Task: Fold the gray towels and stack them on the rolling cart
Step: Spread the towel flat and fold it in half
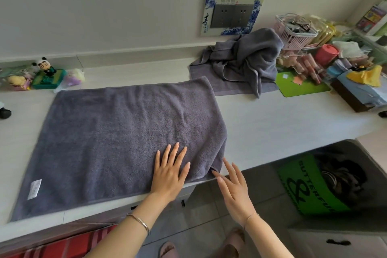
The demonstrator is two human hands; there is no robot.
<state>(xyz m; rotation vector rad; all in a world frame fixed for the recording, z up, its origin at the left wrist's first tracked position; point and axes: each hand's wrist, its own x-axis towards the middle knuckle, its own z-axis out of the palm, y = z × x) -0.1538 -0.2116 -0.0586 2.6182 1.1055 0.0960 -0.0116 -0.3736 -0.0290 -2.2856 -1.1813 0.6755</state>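
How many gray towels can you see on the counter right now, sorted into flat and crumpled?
Spread flat: 1, the flat towel, with the left hand pressing on it.
Crumpled: 1, the crumpled heap near the wall; I cannot tell whether it holds more than one.
Total: 2

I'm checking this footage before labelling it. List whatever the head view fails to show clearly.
Head view, all of it.
1. White label on the spread towel: print too small and blurred.
2. Crumpled towel heap: its folds hide how many towels it holds.
3. Green bag: lettering's end out of sight.
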